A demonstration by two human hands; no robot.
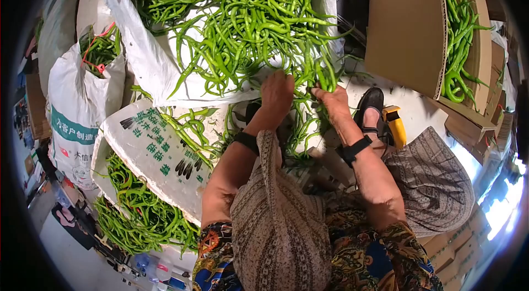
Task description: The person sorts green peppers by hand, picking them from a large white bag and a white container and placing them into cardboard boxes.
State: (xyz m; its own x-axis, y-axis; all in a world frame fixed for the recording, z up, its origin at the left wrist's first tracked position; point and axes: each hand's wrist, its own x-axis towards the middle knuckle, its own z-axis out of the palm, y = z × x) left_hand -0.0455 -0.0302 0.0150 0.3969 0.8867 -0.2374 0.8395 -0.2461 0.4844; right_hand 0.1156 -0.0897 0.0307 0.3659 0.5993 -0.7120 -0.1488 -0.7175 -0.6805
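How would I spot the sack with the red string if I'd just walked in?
Start at the big heap of green peppers, top centre, and look left. A bulging white sack stands there, peppers showing at its mouth. Unlike the pale sack behind it, it shows red string and a green band with white writing.

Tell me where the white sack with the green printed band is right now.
In the head view, the white sack stands at the left, beside the lettered white board and left of the open bag of green peppers.
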